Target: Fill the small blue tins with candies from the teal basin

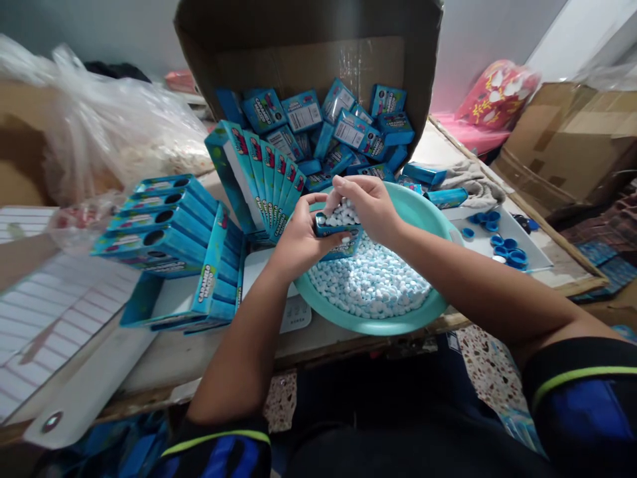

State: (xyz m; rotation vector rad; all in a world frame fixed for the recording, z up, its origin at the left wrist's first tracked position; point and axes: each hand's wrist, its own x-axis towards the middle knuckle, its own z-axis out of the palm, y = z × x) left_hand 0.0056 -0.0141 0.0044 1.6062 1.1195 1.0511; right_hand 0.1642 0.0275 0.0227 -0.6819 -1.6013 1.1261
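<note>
While in the left hand (298, 249), blue box (336, 229), heaped with white candies (341, 214)

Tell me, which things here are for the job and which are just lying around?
For the job: left hand holding a blue candy box; right hand pinching white candies; teal basin.

Lying around: plastic bag; pink patterned bag; gray cloth.
</note>
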